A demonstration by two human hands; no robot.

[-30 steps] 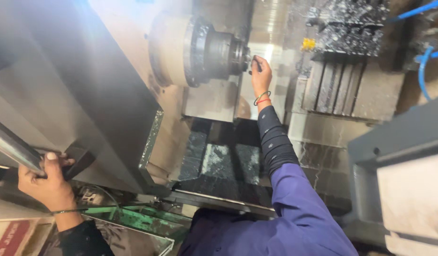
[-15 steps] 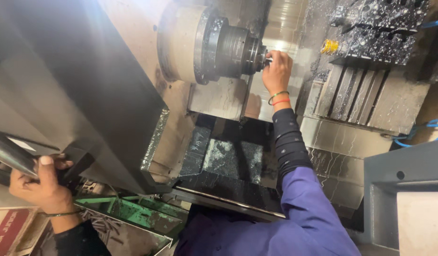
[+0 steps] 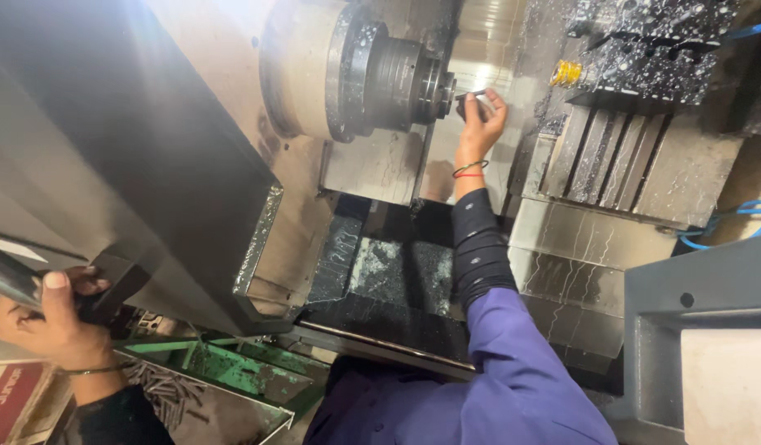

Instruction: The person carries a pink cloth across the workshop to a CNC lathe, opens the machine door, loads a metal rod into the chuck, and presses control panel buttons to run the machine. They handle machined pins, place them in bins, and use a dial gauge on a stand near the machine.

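Note:
My right hand (image 3: 481,122) reaches into a lathe and pinches a small dark metal part (image 3: 469,104) right at the mouth of the round steel chuck (image 3: 379,72). Red and orange thread bands circle that wrist, above a black sleeve and a purple shirt sleeve. My left hand (image 3: 49,320) is at the lower left, fingers wrapped around the shiny bar handle (image 3: 8,277) of the grey sliding machine door (image 3: 125,156).
A tool turret block (image 3: 636,49) with a yellow fitting (image 3: 566,74) stands right of the chuck. Slanted metal way covers (image 3: 611,165) lie below it. Wet chips fill the dark bed (image 3: 401,268). A green tray (image 3: 232,375) with small metal parts sits below the door.
The view has shifted closer to the chuck. My right hand has stayed at the chuck face, pinching the part. My left hand has kept its grip on the door handle.

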